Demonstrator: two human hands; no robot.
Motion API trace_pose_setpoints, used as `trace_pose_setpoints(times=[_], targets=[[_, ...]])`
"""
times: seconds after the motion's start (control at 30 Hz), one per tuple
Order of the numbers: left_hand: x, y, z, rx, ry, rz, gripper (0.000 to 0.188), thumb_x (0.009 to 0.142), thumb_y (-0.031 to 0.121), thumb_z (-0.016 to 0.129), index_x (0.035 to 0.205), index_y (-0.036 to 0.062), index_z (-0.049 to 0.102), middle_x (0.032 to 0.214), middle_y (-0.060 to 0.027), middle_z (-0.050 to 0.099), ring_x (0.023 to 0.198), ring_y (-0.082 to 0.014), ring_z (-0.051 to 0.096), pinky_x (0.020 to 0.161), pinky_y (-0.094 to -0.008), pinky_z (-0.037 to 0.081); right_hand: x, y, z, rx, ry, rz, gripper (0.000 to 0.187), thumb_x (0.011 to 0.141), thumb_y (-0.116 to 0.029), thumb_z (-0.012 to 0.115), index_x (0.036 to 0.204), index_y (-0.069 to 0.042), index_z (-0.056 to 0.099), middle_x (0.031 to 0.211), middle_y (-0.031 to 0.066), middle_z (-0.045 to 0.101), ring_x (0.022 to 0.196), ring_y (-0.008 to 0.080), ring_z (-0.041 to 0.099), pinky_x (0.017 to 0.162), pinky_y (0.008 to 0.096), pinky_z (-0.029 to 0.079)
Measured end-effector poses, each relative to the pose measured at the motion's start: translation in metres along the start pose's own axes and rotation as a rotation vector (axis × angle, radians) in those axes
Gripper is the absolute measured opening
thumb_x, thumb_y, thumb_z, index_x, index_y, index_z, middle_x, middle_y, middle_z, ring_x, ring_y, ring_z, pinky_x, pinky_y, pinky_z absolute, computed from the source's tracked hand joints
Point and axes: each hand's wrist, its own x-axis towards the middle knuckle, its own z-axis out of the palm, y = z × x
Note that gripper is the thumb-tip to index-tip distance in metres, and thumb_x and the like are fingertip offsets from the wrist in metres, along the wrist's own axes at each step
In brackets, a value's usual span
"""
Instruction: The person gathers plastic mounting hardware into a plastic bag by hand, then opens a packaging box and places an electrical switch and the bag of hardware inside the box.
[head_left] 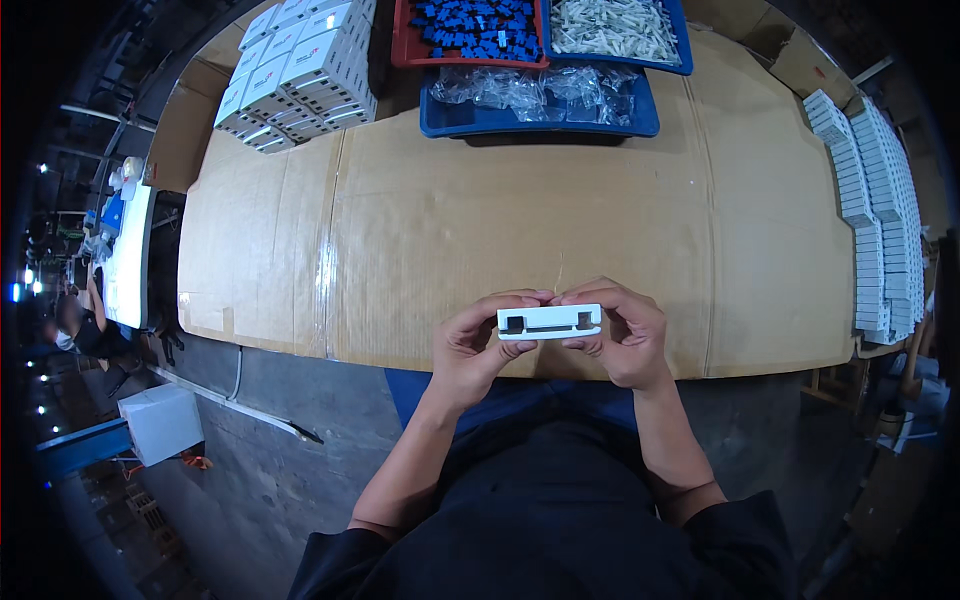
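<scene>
Between my two hands I hold a small white plastic housing, just above the near edge of the cardboard-covered table. Its side facing up has a long slot, with a dark square opening at the left end and a notch at the right. My left hand grips the left end, thumb below and fingers along the far side. At the right end, my right hand pinches it the same way. The fingertips of both hands meet behind the housing, where they are partly hidden.
At the far side stand a red tray of blue and black parts, a blue tray of whitish parts, and a blue tray with clear plastic pieces. White boxes are stacked far left; white housings line the right edge.
</scene>
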Motion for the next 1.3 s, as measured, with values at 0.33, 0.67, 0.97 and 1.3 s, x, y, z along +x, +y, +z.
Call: trace_pose_setpoints(times=[0.33, 0.67, 0.97, 1.3], targets=[[0.001, 0.001, 0.004, -0.053, -0.005, -0.01, 0.036, 0.092, 0.01, 0.081, 0.123, -0.0006, 0.067, 0.127, -0.0201, 0.071, 0.126, -0.0312, 0.066, 0.107, -0.0442, 0.054, 0.002, -0.009, 0.002, -0.135, 0.016, -0.061, 0.031, 0.083, -0.007, 0.087, 0.109, 0.003, 0.072, 0.106, 0.0181, 0.076, 0.096, 0.0267, 0.075, 0.085, 0.0342, 0.058], [0.004, 0.002, 0.002, -0.02, -0.004, -0.04, 0.038, 0.092, 0.01, 0.081, 0.125, 0.0001, 0.066, 0.13, -0.0213, 0.07, 0.129, -0.0306, 0.064, 0.109, -0.0428, 0.052, 0.0, 0.0, 0.008, -0.069, 0.056, -0.03, 0.031, 0.087, -0.005, 0.084, 0.113, 0.004, 0.071, 0.108, 0.0164, 0.075, 0.1, 0.0249, 0.073, 0.089, 0.0334, 0.057], [-0.014, -0.009, 0.001, -0.064, 0.191, -0.09, 0.042, 0.093, 0.007, 0.082, 0.131, 0.0002, 0.066, 0.122, -0.0087, 0.073, 0.112, -0.0152, 0.068, 0.098, -0.0306, 0.055, 0.009, -0.012, 0.012, -0.05, 0.113, 0.133, 0.047, 0.087, -0.008, 0.085, 0.128, 0.003, 0.066, 0.125, 0.014, 0.067, 0.111, 0.0234, 0.068, 0.095, 0.0321, 0.054], [-0.006, 0.022, 0.011, 0.502, 0.017, 0.06, 0.031, 0.092, 0.004, 0.079, 0.121, -0.0002, 0.071, 0.118, -0.0116, 0.076, 0.105, -0.0179, 0.072, 0.09, -0.0305, 0.057, 0.003, -0.019, 0.015, -0.254, -0.059, 0.05, 0.034, 0.085, -0.006, 0.084, 0.116, 0.0, 0.071, 0.115, 0.0112, 0.065, 0.099, 0.0214, 0.067, 0.084, 0.0333, 0.059]])
